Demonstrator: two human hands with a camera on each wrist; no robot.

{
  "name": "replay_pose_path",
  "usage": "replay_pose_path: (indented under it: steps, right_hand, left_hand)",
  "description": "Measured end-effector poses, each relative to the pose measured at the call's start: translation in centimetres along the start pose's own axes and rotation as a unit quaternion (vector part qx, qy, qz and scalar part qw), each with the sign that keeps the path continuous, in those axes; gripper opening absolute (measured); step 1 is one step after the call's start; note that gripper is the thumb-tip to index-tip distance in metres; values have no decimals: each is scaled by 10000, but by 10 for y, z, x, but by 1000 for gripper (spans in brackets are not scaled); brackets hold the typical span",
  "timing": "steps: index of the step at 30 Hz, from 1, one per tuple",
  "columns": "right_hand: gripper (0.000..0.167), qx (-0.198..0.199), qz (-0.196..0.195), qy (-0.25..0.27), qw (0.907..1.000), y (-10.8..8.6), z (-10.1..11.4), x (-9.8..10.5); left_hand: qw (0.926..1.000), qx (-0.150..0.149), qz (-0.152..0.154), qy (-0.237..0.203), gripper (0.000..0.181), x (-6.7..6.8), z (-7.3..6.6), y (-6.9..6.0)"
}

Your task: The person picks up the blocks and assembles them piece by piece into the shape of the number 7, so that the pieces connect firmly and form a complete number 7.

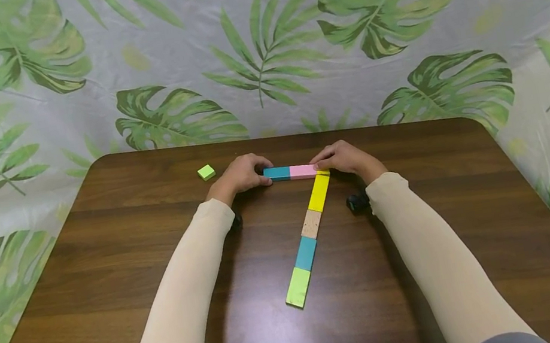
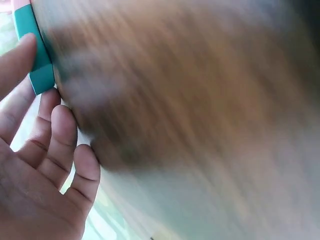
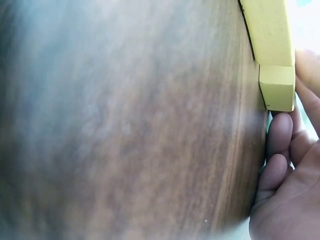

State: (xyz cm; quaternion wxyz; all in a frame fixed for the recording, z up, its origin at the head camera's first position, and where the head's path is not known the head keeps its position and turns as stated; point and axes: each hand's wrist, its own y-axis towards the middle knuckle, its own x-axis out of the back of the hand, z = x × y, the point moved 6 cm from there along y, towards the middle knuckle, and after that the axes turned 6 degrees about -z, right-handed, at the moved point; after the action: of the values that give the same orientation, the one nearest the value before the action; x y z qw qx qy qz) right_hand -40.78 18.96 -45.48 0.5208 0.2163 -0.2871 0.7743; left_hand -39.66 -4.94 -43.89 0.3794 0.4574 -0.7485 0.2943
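A teal block (image 1: 277,174) and a pink block (image 1: 303,171) lie end to end in a crosswise row, with a small yellow block (image 1: 323,172) at its right end. My left hand (image 1: 244,173) pinches the left end of the teal block, its thumb (image 2: 22,52) on the near side. At the row's other end my right hand (image 1: 346,158) grips the yellow block, fingers partly behind the row. Its thumb is hard to make out. From there a slanted line runs toward me: a long yellow block (image 1: 319,192), a bare-wood block (image 1: 312,224), a teal block (image 1: 305,253) and a lime block (image 1: 298,287).
A separate lime block (image 1: 206,172) lies left of my left hand near the table's far edge. The brown wooden table (image 1: 163,287) ends at a leaf-patterned curtain (image 1: 275,44) behind it. Dark wrist cameras (image 1: 358,202) hang under both wrists.
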Motion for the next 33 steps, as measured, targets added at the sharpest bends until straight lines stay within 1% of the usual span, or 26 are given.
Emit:
replay_pose_path:
  steps: [3,6,9,12,17,19,21,24,27,29,33]
  right_hand:
    - [32,-8,16,-9,10000,0,1,-1]
    - [32,-32,15,-9,10000,0,0,-1]
    - [32,-49,20,3,10000,0,0,-1]
    - [32,-57,30,-5,10000,0,-1,-1]
    - [32,-44,-8,-27,10000,0,1,0]
    - [32,-45,-20,-23,10000,0,1,0]
    - [32,-57,-2,-15,10000,0,1,0]
    - [33,-94,35,9,9999,0,1,0]
    - [33,-109,65,17,9999,0,0,0]
    - [33,-109,76,7,9999,0,0,0]
    - [32,-122,57,11,9999,1,-1,0]
  left_hand:
    - [10000,-22,-47,-20,50,6,2,-4]
    - [9997,-6,-230,-39,51,17,8,-9]
    - [9987,67,-507,-12,48,33,19,-16]
    - [9971,154,-732,127,43,53,31,-24]
    - [9938,358,-1054,37,37,88,51,-41]
    - [9921,458,-1162,-76,37,98,60,-47]
    - [9904,568,-1247,-158,37,104,72,-53]
    - [9885,778,-1274,-255,38,107,88,-58]
    - [9879,943,-1195,-291,40,104,101,-62]
    - [9886,1017,-1078,-278,43,99,105,-63]
    - [9906,1121,-719,-302,50,84,111,-59]
